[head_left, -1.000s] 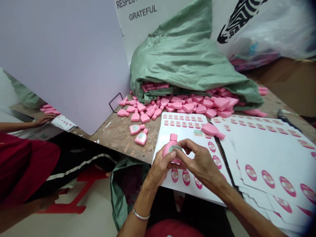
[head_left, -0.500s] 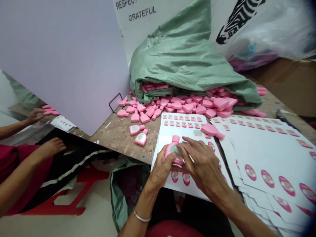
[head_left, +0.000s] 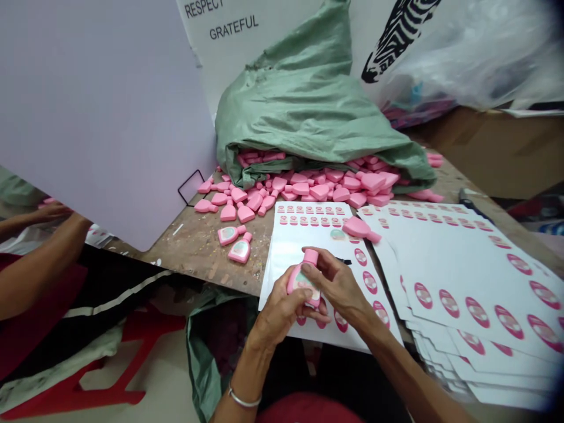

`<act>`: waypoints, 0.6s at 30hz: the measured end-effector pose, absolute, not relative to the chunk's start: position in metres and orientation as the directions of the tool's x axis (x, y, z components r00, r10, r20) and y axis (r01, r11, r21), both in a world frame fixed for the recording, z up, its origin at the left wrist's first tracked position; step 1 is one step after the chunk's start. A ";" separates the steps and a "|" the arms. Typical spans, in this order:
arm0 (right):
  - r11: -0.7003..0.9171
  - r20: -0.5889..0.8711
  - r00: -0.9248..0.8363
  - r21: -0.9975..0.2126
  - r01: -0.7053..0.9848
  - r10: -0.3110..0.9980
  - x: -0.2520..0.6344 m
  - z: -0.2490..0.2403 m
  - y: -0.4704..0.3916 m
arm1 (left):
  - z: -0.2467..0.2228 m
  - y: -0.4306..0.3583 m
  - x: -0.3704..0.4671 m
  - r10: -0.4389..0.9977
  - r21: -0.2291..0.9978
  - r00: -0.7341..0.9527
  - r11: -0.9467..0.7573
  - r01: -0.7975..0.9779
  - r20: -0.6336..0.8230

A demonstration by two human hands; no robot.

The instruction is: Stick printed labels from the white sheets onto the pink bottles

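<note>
My left hand (head_left: 279,305) is wrapped round a small pink bottle (head_left: 311,252) with its neck pointing away from me. A pale green and pink sticker sits on the bottle's front face. My right hand (head_left: 337,285) closes on the same bottle, its thumb pressed on the sticker and its fingers along the right side. Beneath both hands lies a sticker sheet (head_left: 308,235) with oval and small pink labels. One unlabelled pink bottle (head_left: 359,228) rests on the sheet's upper right. Two labelled bottles (head_left: 240,249) lie on the table to the left.
A green sack (head_left: 299,111) spills a heap of pink bottles (head_left: 319,189) at the back. More sticker sheets (head_left: 453,252) are stacked right. A pale panel (head_left: 101,106) stands left, beside a co-worker's arm (head_left: 42,264). Below the table edge hangs an open green bag (head_left: 202,352).
My right hand has shifted its grip; the thumb now presses the sticker and the fingers reach up beside the neck. The view has turned slightly right. The co-worker's arm has moved forward.
</note>
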State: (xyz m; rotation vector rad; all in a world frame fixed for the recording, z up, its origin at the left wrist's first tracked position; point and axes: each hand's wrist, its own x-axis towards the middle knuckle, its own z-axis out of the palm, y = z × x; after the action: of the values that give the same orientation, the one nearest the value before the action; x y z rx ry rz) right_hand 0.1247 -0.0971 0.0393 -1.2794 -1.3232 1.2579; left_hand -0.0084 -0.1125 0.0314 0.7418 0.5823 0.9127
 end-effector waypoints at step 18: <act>-0.007 -0.002 -0.221 -1.000 -0.022 0.975 0.148 0.027 -0.102 | 0.026 -0.107 0.010 0.880 0.687 0.368 0.467 -0.557 -0.299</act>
State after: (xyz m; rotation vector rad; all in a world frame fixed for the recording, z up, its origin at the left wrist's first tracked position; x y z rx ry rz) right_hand 0.1479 -0.1022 0.0267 -1.0814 -1.3523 1.3854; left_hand 0.0096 -0.1070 0.0262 0.5264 0.7105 0.9791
